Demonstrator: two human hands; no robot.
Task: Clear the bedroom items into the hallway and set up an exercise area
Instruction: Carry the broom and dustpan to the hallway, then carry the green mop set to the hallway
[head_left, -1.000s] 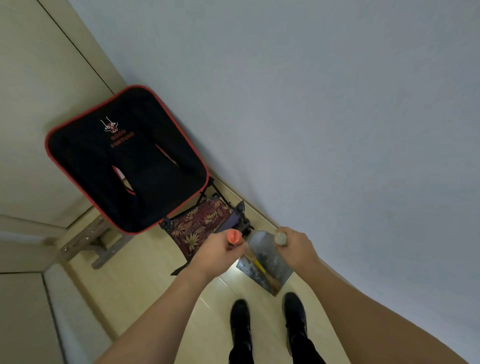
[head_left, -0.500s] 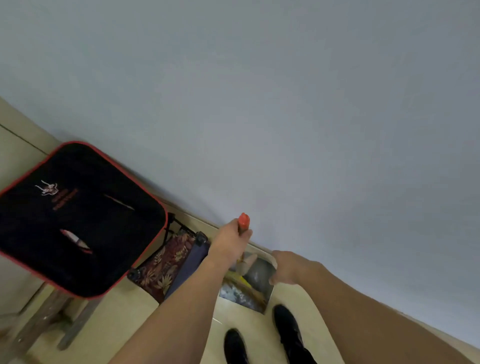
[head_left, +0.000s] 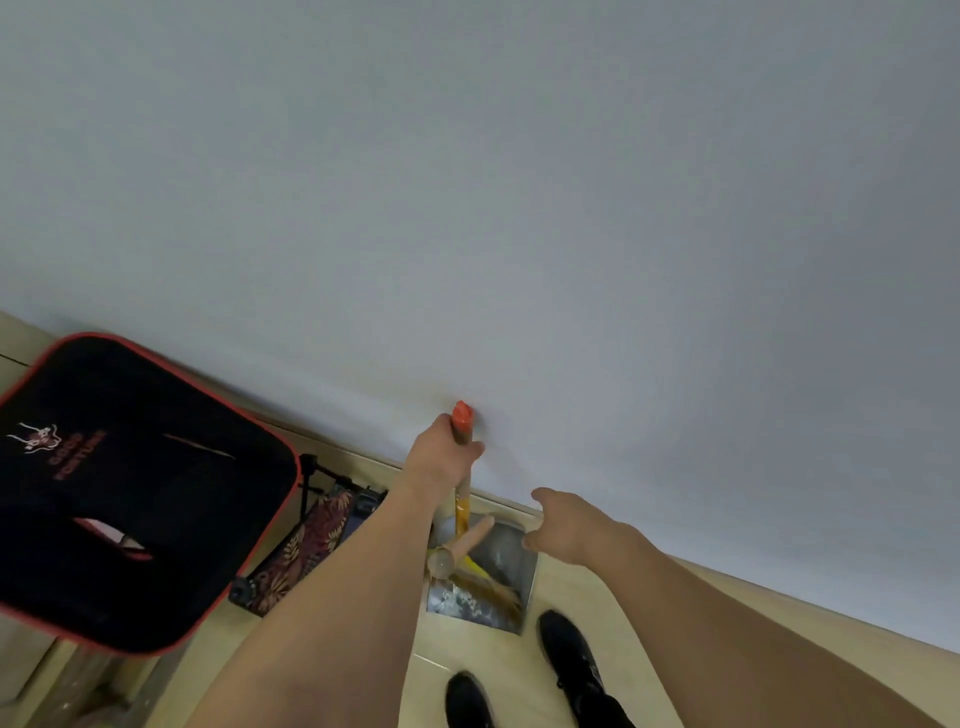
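My left hand (head_left: 441, 457) grips the top of a broom handle (head_left: 461, 418) with an orange tip, and that tip is pressed close to the grey wall. The broom's yellow shaft runs down to a metal dustpan (head_left: 506, 558) on the floor by the wall. A wooden dustpan handle (head_left: 465, 543) sticks up from the pan, free of any hand. My right hand (head_left: 563, 525) hovers just right of the dustpan with relaxed, slightly curled fingers, holding nothing.
A black folding chair with red trim (head_left: 130, 488) stands at the left, with a floral-patterned folded seat (head_left: 306, 551) beside it. My black shoes (head_left: 569, 660) stand on the pale wooden floor. The grey wall fills the upper view.
My right hand has let go of the wooden dustpan handle and pulled back to the right. My left hand has lifted the broom top toward the wall. The view swung right.
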